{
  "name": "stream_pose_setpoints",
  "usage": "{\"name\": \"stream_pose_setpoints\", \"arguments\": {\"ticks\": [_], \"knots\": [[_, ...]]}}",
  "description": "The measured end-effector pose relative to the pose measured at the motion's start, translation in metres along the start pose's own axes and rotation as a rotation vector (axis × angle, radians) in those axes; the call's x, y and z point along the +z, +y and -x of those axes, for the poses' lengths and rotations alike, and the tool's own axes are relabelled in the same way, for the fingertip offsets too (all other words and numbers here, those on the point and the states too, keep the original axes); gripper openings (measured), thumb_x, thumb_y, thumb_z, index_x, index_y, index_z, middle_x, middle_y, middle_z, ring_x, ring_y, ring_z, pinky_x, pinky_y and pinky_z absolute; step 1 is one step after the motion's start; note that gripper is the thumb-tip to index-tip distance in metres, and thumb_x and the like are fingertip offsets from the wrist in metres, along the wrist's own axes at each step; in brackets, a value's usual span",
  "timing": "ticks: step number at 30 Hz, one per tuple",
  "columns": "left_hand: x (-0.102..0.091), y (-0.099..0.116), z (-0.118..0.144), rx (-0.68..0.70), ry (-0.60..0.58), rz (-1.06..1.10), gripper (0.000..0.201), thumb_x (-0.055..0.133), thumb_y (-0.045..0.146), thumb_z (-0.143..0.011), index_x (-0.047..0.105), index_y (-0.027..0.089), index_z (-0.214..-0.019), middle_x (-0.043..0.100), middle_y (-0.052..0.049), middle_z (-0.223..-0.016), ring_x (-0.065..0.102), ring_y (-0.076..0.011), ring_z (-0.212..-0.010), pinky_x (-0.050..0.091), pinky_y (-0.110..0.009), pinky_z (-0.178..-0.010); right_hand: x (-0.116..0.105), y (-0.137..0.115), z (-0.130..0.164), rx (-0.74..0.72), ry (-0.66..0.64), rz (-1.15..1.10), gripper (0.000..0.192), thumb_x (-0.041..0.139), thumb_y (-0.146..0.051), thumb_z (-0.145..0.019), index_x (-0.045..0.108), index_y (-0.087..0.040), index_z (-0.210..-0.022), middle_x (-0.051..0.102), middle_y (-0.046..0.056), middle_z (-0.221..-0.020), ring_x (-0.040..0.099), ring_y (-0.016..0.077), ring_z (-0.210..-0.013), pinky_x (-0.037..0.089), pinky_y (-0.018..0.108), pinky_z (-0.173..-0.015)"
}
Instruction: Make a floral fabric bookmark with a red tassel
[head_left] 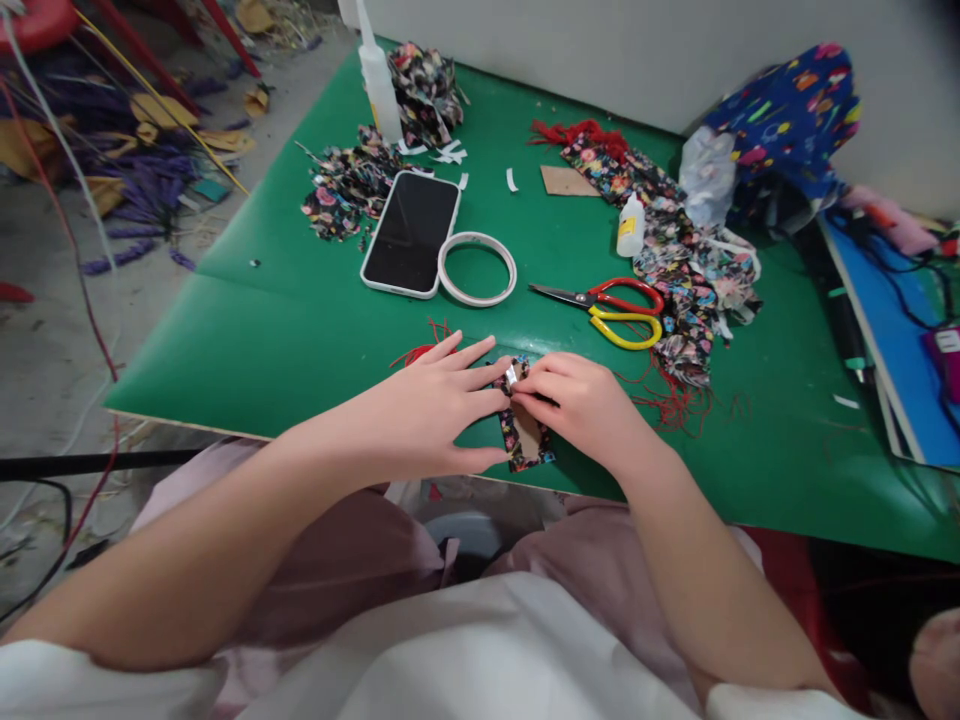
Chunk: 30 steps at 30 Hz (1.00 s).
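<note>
At lower centre of the frame, near the front edge of the green table [247, 330]: small floral-fabric card [525, 435], lying flat with brown backing showing, pinned between both hands. Left hand [420, 410] pressed flat beside the card, fingers [469, 352] spread and extended, thumb along the card's lower left corner. Right hand [581, 405] curled over the card's upper right, fingertips together and pinched on a small white strip [511, 375] at the card's top edge. Just behind the left hand, loose red thread [417, 352]. Toward upper centre, open green surface, then white tape ring [477, 268] touching a face-down-dark phone [411, 233]. Right of centre, red-and-yellow scissors [615, 310], well apart from the hands, blades pointing left. Beyond, fabric scraps [675, 250] and a small glue bottle [631, 226].
</note>
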<state>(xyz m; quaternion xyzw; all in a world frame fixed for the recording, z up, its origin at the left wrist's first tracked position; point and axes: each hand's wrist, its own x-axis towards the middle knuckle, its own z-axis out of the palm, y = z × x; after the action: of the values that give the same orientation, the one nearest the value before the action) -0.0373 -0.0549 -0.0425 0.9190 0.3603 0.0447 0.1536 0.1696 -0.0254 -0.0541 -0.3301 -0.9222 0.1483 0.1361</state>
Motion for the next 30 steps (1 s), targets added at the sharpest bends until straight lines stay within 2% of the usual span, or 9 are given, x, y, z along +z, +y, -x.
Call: {"name": "stream_pose_setpoints", "arguments": {"ticks": [12,17,23,30], "knots": [[-0.0016,0.0008,-0.0004,0.004,-0.008,0.0,0.046,0.042,0.053,-0.083,0.059,0.02,-0.112,0.043,-0.009,-0.138,0.026,-0.0329,-0.133,0.02,-0.054,-0.109,-0.0009,-0.0034,0.0022,-0.03,-0.019,0.094,0.021,0.048,-0.022,-0.088,0.066,-0.013,-0.084,0.063,0.007,-0.083,0.056,0.0171,-0.08,0.045,0.028,-0.072],[-0.0014,0.0002,-0.0003,0.015,0.01,0.007,0.045,0.043,0.052,-0.083,0.058,0.021,-0.113,0.044,-0.009,-0.137,0.026,-0.033,-0.133,0.021,-0.054,-0.108,-0.0005,-0.0017,0.0009,-0.025,0.017,0.021,0.019,0.051,-0.021,-0.086,0.067,-0.013,-0.08,0.064,0.006,-0.08,0.057,0.0165,-0.079,0.046,0.028,-0.072],[-0.0017,0.0003,0.0002,0.013,0.012,0.027,0.044,0.046,0.051,-0.083,0.057,0.021,-0.114,0.044,-0.009,-0.137,0.026,-0.0329,-0.133,0.021,-0.055,-0.108,-0.0023,-0.0008,0.0001,0.088,0.012,-0.126,0.016,0.054,-0.02,-0.084,0.068,-0.014,-0.079,0.064,0.005,-0.08,0.059,0.0139,-0.076,0.046,0.025,-0.072],[-0.0015,0.0001,0.0002,0.011,0.001,0.015,0.046,0.043,0.052,-0.083,0.057,0.022,-0.115,0.043,-0.009,-0.138,0.025,-0.0322,-0.134,0.02,-0.054,-0.108,-0.0026,-0.0001,0.0009,0.065,-0.007,-0.094,0.015,0.056,-0.02,-0.083,0.069,-0.015,-0.083,0.064,0.004,-0.081,0.059,0.0145,-0.077,0.046,0.026,-0.072]]}}
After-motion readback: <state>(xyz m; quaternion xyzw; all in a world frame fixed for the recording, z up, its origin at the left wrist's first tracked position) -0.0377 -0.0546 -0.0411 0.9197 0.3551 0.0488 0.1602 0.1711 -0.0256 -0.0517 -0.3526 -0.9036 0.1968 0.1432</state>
